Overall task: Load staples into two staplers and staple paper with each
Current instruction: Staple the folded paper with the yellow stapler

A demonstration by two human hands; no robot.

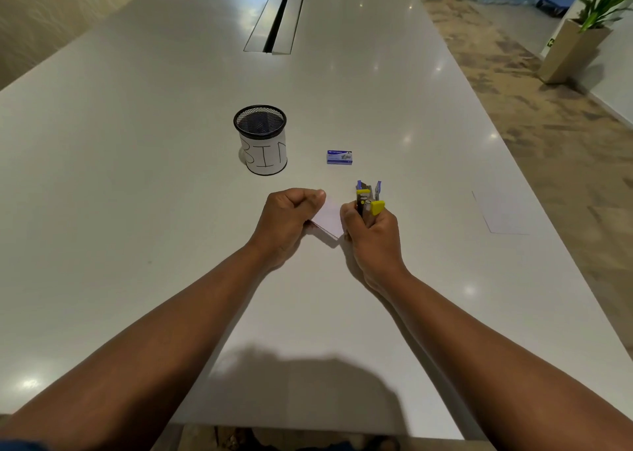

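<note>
Obstacles: mesh bin point(260, 139), upright, at 11 o'clock from the hands; staple box point(339, 157), flat, at 12 o'clock, near the blue stapler point(368, 189) that lies just beyond the right hand point(371, 231); loose sheet point(503, 212), flat, at 3 o'clock, well apart; cable hatch point(274, 22), flush, far off at 12 o'clock. Free room: bare table point(137, 176) from 7 to 10 o'clock; open lane between bin and box; near edge at 6 o'clock between the forearms

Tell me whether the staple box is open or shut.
Shut. The small blue staple box lies flat on the table with no flap raised or tray showing, apart from both hands.
</note>
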